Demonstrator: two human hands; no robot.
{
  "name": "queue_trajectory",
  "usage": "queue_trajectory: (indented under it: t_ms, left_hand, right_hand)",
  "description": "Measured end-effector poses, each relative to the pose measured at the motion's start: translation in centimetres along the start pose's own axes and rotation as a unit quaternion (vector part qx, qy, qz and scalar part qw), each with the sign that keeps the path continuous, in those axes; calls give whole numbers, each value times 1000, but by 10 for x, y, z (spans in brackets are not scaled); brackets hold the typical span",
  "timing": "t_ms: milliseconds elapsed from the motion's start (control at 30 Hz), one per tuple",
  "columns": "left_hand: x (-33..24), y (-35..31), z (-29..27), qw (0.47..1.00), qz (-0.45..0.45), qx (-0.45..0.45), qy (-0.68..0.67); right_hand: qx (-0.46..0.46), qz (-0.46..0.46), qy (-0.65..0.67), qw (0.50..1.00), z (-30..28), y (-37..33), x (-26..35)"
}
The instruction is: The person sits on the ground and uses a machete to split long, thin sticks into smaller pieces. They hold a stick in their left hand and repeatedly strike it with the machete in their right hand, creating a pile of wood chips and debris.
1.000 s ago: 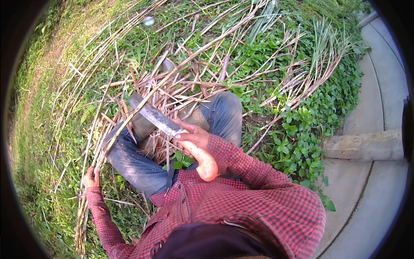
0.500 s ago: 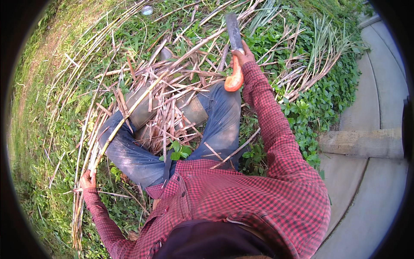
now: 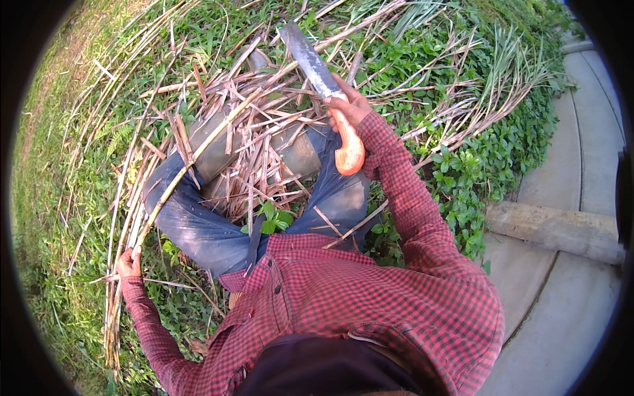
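My right hand [image 3: 350, 105] is closed round the orange, hooked handle of a machete [image 3: 309, 59]. Its broad, worn blade slants up and to the left, crossing above a long yellowish stalk [image 3: 178, 179]. At the far left, my left hand [image 3: 129, 263] grips the lower end of that stalk, which runs diagonally over my bent left knee toward the upper right. Between my legs lies a heap of brown dry strips [image 3: 254, 155], partly beneath the stalk. Several more thin stalks [image 3: 113, 303] pass beside my left hand.
Cut stalks with green leaf tops [image 3: 492, 99] lie on leafy plants to the right. Beyond them is a grey concrete channel [image 3: 561, 317] with a crossbar [image 3: 555, 228]. Long thin stalks [image 3: 125, 56] are strewn over the grass at the upper left.
My right hand has come down and to the left, and the machete blade has tipped leftward over the stalk. My left hand keeps its grip on the stalk, shifted slightly.
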State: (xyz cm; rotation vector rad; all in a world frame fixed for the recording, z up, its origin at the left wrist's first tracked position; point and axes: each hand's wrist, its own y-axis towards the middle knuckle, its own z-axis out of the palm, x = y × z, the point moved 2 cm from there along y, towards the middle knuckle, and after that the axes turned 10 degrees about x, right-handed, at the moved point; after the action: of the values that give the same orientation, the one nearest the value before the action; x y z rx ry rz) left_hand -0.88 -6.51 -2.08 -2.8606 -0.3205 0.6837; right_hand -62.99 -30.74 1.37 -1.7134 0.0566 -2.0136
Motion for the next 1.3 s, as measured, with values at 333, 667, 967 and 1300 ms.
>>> queue_trajectory:
  t_ms: [333, 667, 967, 1300]
  left_hand:
    - [-17, -9, -5, 999, -23, -17, -24]
    - [-111, -20, -22, 946, 51, -172, 270]
    - [-278, 81, 76, 959, 138, -206, 138]
    - [-295, 112, 60, 992, 82, 15, 99]
  right_hand:
    - [144, 17, -14, 989, 95, -24, -47]
    - [33, -3, -5, 999, 52, -20, -17]
    - [-196, -86, 4, 977, -95, 34, 10]
    - [-169, -157, -33, 972, -93, 13, 18]
